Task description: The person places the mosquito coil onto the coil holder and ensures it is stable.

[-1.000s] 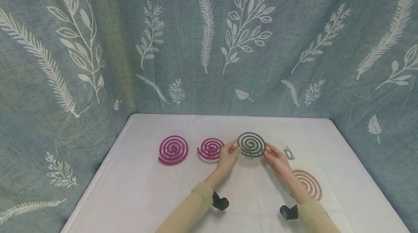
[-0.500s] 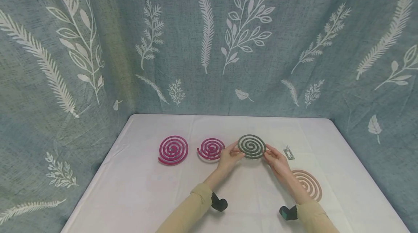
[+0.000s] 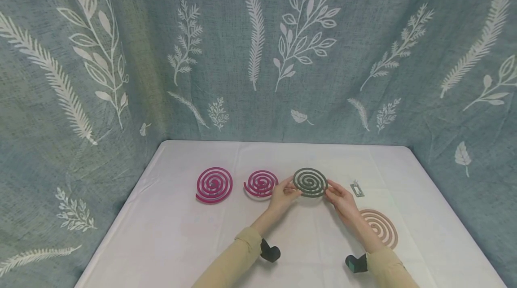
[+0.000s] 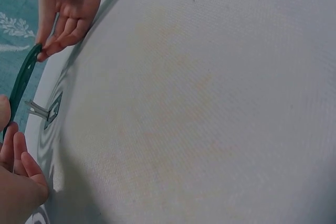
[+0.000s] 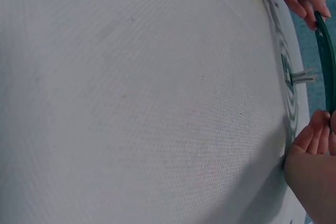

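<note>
A dark green mosquito coil (image 3: 310, 182) is held level above the table between both hands. My left hand (image 3: 281, 198) pinches its left edge with thumb and fingers. At the opposite edge, my right hand (image 3: 343, 200) pinches the rim. Below the coil, a small metal coil stand (image 4: 53, 110) sits on the table with its prongs pointing up, seen in both wrist views. A gap shows between coil and prongs there. In the head view the coil hides this stand.
Two magenta coils (image 3: 214, 185) sit to the left, the nearer one close beside my left hand. Another metal stand (image 3: 353, 189) is right of my right hand. A tan coil (image 3: 388, 229) lies partly under my right forearm. Patterned fabric (image 3: 258, 54) hangs behind the white table (image 3: 161, 234).
Both hands have lowered the green coil slightly toward the table. The stand that showed below its edge in the head view is now covered. The other coils have stayed put.
</note>
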The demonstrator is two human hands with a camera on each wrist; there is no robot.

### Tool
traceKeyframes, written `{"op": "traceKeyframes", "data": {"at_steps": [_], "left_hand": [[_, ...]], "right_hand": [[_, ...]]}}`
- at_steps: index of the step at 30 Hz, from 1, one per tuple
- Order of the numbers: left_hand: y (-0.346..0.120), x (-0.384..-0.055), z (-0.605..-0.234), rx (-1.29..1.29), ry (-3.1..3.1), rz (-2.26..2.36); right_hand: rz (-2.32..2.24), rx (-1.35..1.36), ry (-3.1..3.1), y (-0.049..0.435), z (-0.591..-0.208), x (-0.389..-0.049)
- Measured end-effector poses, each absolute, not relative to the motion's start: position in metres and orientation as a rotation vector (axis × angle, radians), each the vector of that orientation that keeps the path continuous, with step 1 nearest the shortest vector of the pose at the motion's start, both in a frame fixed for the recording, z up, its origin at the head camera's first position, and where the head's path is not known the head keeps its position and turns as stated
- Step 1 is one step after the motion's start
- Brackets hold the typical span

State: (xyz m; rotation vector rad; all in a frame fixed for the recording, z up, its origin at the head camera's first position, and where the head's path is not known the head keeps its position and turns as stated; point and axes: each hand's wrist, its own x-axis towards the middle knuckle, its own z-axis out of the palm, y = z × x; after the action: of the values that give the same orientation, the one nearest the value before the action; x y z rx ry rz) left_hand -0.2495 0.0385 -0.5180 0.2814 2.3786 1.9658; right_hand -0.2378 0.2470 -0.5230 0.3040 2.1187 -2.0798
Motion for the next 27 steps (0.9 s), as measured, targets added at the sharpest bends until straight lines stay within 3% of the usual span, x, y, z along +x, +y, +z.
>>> {"op": "traceKeyframes", "data": {"at_steps": [27], "left_hand": [[0.0375, -0.2473, -0.5190, 0.289, 2.429, 1.911]], "right_hand": [[-1.985, 0.333, 2.194, 0.2457, -0.5249, -0.2383]]}}
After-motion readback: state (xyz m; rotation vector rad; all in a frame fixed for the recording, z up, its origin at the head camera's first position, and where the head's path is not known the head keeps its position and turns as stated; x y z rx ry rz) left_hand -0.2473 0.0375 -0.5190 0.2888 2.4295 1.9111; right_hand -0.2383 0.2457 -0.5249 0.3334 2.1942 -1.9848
